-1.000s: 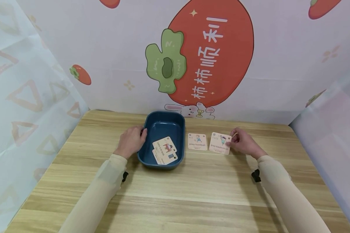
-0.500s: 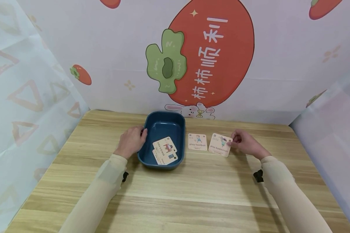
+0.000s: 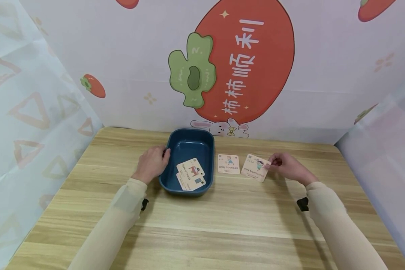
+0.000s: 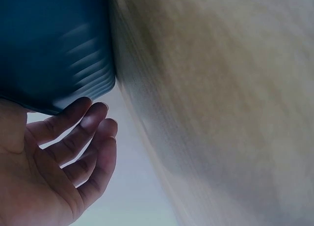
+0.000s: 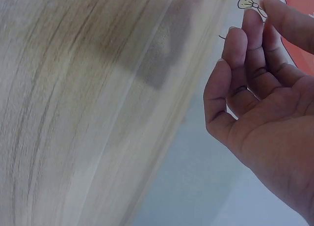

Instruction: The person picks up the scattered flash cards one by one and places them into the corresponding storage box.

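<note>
The near part of the view is crossed by two pale sleeves (image 3: 111, 228), stretched over a wood-grained counter (image 3: 202, 232). Beside the right cuff, a small black piece (image 3: 302, 204) can be seen.

Farther on, the left side of a blue box (image 3: 190, 150) is gripped by the left hand (image 3: 151, 164). The thumb is set at the rim, and in the left wrist view the fingers are seen to be curved along the outer wall. The box is stood upright on the counter, its long sides pointed away from the person. In its near half an upper card (image 3: 191, 169), printed "take a break", is lapped over a lower card (image 3: 191, 185), which is largely covered.

To the right of the box, the right corner of the badminton card (image 3: 253, 168) is pinched by the right hand (image 3: 288, 168); in the right wrist view its fingers are shown curled. The card is turned askew, and whether it is raised off the counter cannot be told. Just beside it, between it and the box, the football card (image 3: 228, 164) is laid nearly square.

Beyond, the counter is backed by a white sheet (image 3: 128, 101), on which a big red fruit (image 3: 270, 56), white characters and a rabbit (image 3: 220, 129) are printed.
</note>
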`<act>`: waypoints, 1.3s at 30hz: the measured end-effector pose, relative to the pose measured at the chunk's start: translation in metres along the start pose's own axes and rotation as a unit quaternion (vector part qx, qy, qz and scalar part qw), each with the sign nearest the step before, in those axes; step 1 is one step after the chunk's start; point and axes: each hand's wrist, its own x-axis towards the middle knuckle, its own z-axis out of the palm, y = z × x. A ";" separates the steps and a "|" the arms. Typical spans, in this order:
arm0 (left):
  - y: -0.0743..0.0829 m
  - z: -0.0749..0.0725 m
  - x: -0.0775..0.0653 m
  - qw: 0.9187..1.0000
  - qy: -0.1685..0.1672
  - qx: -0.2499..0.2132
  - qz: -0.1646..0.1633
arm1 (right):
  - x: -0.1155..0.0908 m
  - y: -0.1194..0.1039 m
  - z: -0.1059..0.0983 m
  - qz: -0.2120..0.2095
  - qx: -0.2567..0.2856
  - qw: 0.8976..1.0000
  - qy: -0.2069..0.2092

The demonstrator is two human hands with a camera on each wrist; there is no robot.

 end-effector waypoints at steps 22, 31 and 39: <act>-0.002 0.001 0.000 1.000 0.001 0.000 0.002 | -0.010 -0.009 -0.003 -0.024 -0.012 0.998 0.052; -0.002 0.001 0.001 1.000 0.004 -0.001 0.004 | -0.011 -0.018 -0.002 0.003 0.025 0.997 0.068; -0.003 0.001 0.001 1.000 0.002 -0.005 0.002 | -0.012 -0.032 -0.001 -0.007 0.053 0.995 0.083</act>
